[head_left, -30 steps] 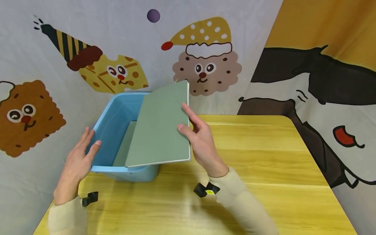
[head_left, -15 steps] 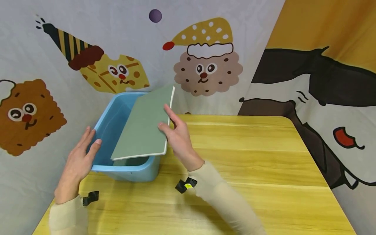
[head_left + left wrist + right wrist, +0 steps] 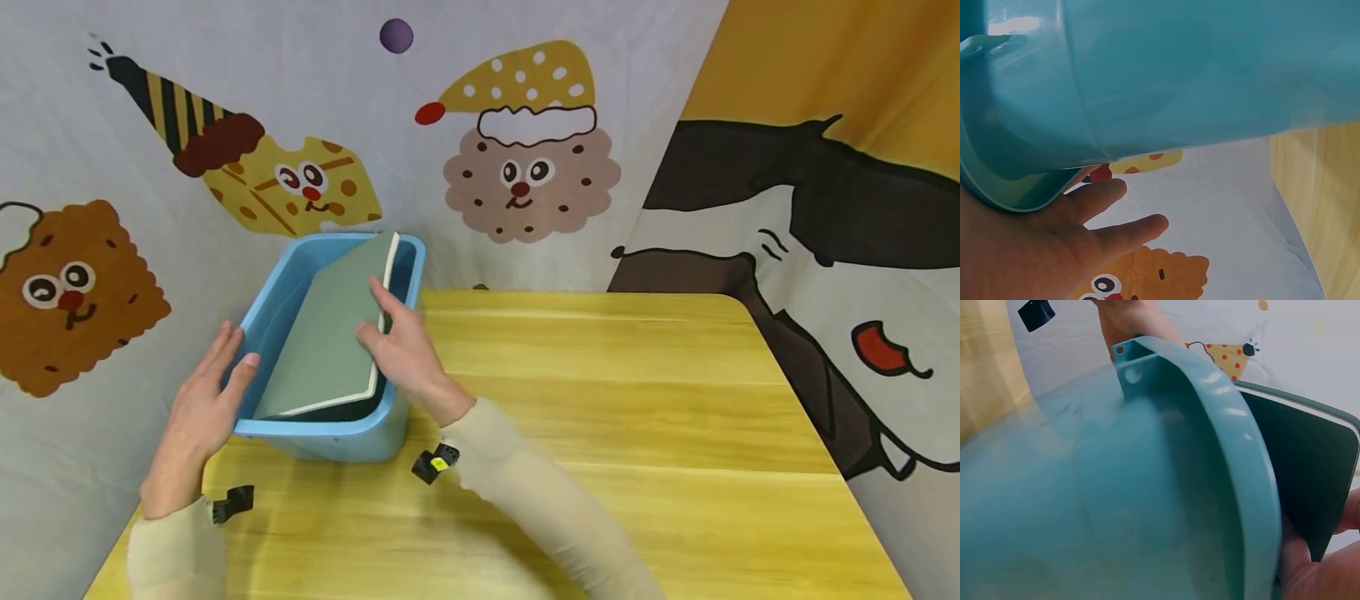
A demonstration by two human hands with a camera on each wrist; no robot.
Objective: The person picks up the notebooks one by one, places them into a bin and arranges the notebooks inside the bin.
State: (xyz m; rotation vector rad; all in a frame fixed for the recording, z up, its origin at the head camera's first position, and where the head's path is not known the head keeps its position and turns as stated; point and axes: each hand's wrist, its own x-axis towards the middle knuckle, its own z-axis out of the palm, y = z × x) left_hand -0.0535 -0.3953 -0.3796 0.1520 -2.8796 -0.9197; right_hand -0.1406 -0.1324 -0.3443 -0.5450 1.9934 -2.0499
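My right hand (image 3: 408, 354) pinches the right edge of a sage-green notebook (image 3: 322, 342), thumb on the cover and the other fingers mostly hidden beneath. The notebook lies tilted within the mouth of a light-blue plastic bin (image 3: 318, 428), its right side higher than its left. From the right wrist, the notebook's dark underside (image 3: 1304, 456) shows beyond the bin's rim. At the bin's left side, my left hand (image 3: 197, 412) rests against the rim with fingers stretched out. The left wrist view shows those straight fingers (image 3: 1129, 237) below the bin's wall.
The bin stands on a yellow wood-grain table (image 3: 615, 417), at its left back. Behind hangs a cloth (image 3: 420, 167) printed with cartoon biscuits and cheese. A small black camera sits at each wrist.
The right hand has carried the notebook left and down, from over the bin's right rim to inside its opening. My left hand has stayed at the left rim.
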